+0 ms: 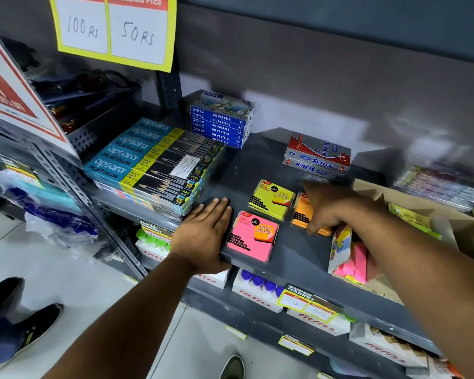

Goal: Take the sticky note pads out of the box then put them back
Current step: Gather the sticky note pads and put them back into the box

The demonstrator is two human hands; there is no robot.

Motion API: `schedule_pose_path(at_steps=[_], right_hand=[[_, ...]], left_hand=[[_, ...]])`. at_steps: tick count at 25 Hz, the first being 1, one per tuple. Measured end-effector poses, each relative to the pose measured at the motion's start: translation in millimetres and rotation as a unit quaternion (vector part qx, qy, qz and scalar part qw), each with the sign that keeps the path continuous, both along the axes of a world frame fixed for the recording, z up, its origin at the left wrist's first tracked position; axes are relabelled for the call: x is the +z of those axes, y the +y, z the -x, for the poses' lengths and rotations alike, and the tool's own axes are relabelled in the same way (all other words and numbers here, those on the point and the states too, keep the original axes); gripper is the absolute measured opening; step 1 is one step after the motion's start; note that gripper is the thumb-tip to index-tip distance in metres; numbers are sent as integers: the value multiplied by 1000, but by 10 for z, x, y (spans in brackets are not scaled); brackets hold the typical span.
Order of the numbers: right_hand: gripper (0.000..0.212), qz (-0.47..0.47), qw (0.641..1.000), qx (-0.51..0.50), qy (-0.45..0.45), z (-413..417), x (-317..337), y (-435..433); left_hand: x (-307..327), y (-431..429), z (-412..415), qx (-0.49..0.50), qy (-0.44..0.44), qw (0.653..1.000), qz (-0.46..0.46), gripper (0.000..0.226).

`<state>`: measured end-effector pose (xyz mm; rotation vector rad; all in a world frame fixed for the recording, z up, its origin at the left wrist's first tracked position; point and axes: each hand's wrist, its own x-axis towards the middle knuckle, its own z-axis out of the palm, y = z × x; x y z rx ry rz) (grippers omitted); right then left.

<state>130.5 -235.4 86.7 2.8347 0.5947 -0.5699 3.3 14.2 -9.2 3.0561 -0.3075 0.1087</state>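
Three sticky note pads lie on the grey shelf point(290, 258). A pink pad point(253, 236) sits near the front edge, and a yellow pad point(271, 199) lies behind it. My right hand point(329, 207) covers an orange pad point(301, 212) just right of the yellow one, fingers curled over its near edge. My left hand point(205, 231) rests flat and empty on the shelf, just left of the pink pad. The brown cardboard box point(372, 285) stands at the right under my right forearm, with more pink and yellow pads point(355, 265) inside.
Stacked pencil boxes point(151, 165) fill the shelf's left side, with oil pastel boxes point(220, 124) behind them. A silver eraser box point(318, 157) stands at the back. Packs point(438, 184) lie at the far right. White boxes point(260, 294) sit on the shelf below.
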Motion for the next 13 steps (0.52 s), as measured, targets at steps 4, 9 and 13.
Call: schedule_pose_path(at_steps=[4, 9, 13], right_hand=[[90, -1, 1000, 1, -12, -35, 63, -1], [94, 0, 1000, 9, 1, -29, -18, 24], [79, -21, 1000, 3, 17, -49, -62, 4]], left_hand=[[-2, -6, -2, 3, 2, 1000, -1, 116], [0, -8, 2, 5, 5, 1000, -3, 116], [-6, -5, -1, 3, 5, 1000, -7, 117]])
